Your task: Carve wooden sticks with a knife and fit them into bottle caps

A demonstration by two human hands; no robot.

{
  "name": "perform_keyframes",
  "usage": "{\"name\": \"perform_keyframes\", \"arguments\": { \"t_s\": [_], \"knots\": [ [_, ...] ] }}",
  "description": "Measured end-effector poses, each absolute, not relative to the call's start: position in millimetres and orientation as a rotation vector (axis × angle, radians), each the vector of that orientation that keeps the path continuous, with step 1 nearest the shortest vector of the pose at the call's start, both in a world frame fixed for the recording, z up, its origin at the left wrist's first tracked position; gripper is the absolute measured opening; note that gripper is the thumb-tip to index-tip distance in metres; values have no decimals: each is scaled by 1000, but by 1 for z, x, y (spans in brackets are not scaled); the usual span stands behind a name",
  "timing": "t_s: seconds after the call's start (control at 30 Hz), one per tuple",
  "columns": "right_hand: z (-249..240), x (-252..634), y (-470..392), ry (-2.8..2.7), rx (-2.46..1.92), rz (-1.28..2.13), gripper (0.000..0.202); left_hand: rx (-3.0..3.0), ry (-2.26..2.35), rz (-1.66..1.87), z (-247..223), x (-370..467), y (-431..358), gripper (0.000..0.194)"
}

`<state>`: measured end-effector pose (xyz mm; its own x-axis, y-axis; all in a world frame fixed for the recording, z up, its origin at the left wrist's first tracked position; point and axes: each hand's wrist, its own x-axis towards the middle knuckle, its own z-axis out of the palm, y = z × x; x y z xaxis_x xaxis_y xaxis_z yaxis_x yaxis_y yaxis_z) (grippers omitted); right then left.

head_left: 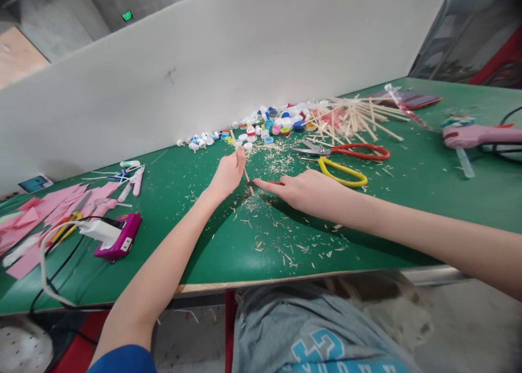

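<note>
Clock face laid on the desk (196, 264), stick at centre, 12 o'clock away from the person.

Left hand (227, 171): closed around a thin wooden stick (246, 174), gripping it along its middle. Stick slants, upper end toward 11 o'clock, lower end toward 5. Whether the lower end touches the desk, cannot tell.

Right hand (299, 189): comes in from 3 o'clock, fingers curled around the red handle of a small knife (278, 183), index finger stretched along it toward the blade. Dark blade lies against the stick near its lower end. Most of the handle hidden by the hand.

Wood shavings (277, 158) scattered around both hands, thick at 1 o'clock, more strewn at 5.

Bottle caps (268, 124), mixed colours, heaped at 12 to 1 o'clock before a white panel (244, 52). At 2 o'clock, a loose pile of wooden sticks (373, 114), overlapping at many angles. Nearer, toward 2 to 3, scissors (324, 151) with red and yellow handle loops, just beyond the right forearm.

Far out near 3 o'clock, a pink glue gun (468, 136). Purple power strip (129, 236), white plug in it, at 8. Pink sheets (61, 204) overlapping toward 9.
</note>
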<state>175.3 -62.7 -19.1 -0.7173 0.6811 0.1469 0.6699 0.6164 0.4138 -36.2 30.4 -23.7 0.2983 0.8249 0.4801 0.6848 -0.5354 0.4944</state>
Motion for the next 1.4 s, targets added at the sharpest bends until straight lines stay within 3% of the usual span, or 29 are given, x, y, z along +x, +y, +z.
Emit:
{"name": "perform_keyframes", "arguments": {
  "t_s": [0.53,0.83,1.27,1.4],
  "knots": [
    [-24,181,-68,2849,1101,654,73,2345,1377,1075,-22,-35,27,60],
    [-17,182,-60,2755,1271,657,76,2201,1303,1078,-28,-34,33,60],
    [-29,201,-50,3055,1166,552,60,2118,1321,1176,-41,-36,30,54],
    [-26,206,-51,3056,1202,511,59,2092,1381,1067,-38,-37,31,55]
  ]
}}
